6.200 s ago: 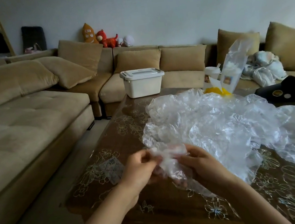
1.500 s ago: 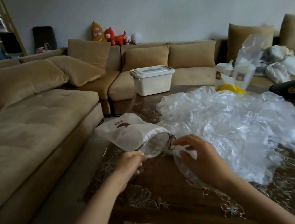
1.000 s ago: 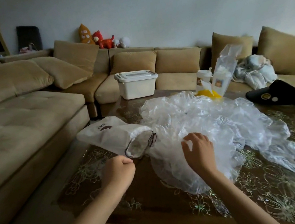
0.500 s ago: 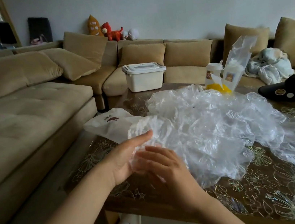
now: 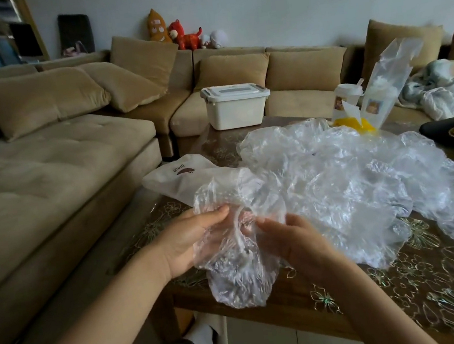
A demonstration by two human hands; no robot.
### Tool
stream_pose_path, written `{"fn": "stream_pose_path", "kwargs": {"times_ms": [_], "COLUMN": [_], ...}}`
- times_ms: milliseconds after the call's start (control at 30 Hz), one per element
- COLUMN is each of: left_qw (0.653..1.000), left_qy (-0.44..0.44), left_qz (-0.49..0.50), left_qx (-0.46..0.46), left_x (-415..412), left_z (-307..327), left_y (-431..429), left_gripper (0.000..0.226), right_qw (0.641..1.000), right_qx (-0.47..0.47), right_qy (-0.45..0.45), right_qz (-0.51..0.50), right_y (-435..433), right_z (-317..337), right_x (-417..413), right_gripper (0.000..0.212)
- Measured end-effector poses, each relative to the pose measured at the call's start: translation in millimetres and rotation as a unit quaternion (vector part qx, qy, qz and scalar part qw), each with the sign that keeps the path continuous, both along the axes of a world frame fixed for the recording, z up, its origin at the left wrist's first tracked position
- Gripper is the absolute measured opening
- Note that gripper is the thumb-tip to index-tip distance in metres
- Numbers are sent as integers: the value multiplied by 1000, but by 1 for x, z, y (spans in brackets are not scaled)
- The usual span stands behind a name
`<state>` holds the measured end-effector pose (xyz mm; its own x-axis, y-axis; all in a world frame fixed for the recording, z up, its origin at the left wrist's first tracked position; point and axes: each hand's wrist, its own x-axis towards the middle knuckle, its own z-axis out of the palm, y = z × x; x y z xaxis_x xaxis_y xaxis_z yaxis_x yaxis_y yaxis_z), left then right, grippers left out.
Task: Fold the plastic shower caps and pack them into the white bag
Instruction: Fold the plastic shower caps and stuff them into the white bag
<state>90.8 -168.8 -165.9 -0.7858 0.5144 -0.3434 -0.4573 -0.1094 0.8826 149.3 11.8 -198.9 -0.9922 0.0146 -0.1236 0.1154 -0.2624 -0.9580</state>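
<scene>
Clear crinkled plastic fills the middle of the head view: one shower cap is held up between both hands, above the near edge of the table. The left hand lies palm up under the film with its thumb pressed on top, so it grips the cap. The right hand curls its fingers into the film from the three o'clock side and pinches it. The cap is not yet folded (it looks only bunched). Its long axis runs from twelve to six o'clock, and the loose end hangs down past the table edge. The white bag lies on the table at about eleven o'clock from the fingers, partly behind the cap; where its mouth is, I cannot tell. The left hand is the nearer one to it. The heap of other caps spreads at two o'clock, just beside the bag. I judge the fold comes first, then a short carry toward eleven o'clock.
</scene>
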Motion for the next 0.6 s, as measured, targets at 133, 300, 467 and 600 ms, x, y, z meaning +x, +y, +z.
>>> {"fn": "stream_pose_path", "kwargs": {"times_ms": [133,300,467,600], "left_qw": [998,987,926,857], "left_qy": [11,122,351,476], "left_qz": [36,56,111,-22], "left_qx": [-53,-86,-78,-195], "left_x": [-9,-13,0,10], "left_z": [-9,-7,16,3], "left_y": [-4,-14,-23,-37], "left_gripper": [26,20,17,24], "right_qw": [983,961,861,841], "right_qx": [156,206,342,434], "right_qy": [49,136,320,310], "right_qz": [-82,-126,-196,-94], "right_y": [0,1,2,17], "right_z": [-13,-2,19,-13], "right_x": [-5,-11,-7,5], "right_gripper": [19,6,28,46]}}
